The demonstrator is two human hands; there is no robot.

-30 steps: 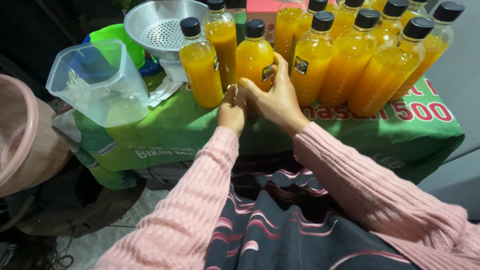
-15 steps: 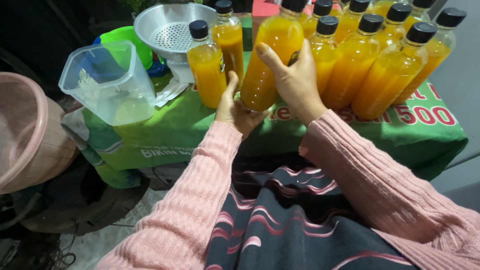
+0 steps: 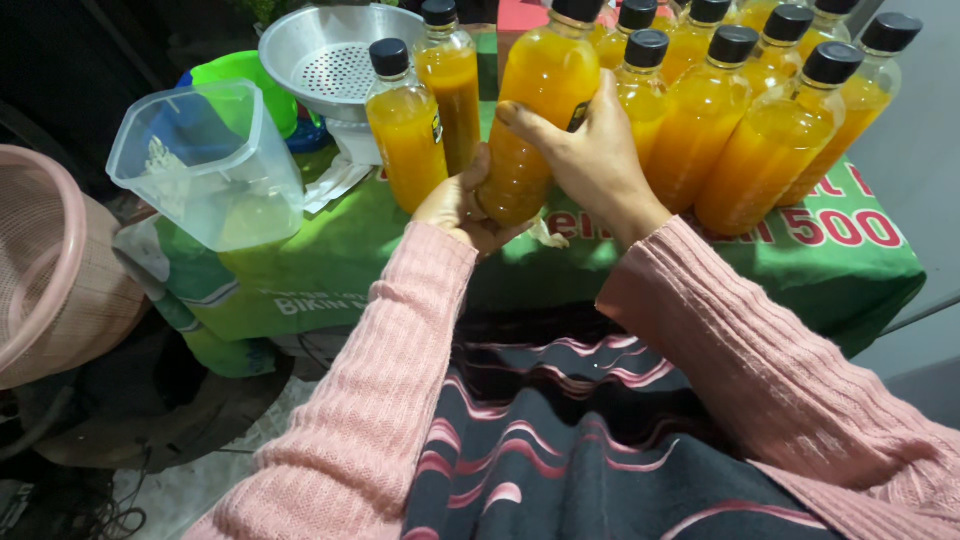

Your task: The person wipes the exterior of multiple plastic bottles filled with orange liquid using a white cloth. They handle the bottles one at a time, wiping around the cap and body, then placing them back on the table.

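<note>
Orange juice bottle (image 3: 535, 110) gripped by right hand (image 3: 590, 160), left hand (image 3: 462, 205) apparently cupping its base

Two hands lift a bottle of orange juice

At frame centre the right hand (image 3: 595, 160) wraps the tilted bottle (image 3: 535, 110) while the left hand (image 3: 458, 205) cups its base; more capped bottles (image 3: 760, 130) fill the upper right, a clear plastic jug (image 3: 210, 165) and metal strainer bowl (image 3: 330, 50) the upper left.
</note>
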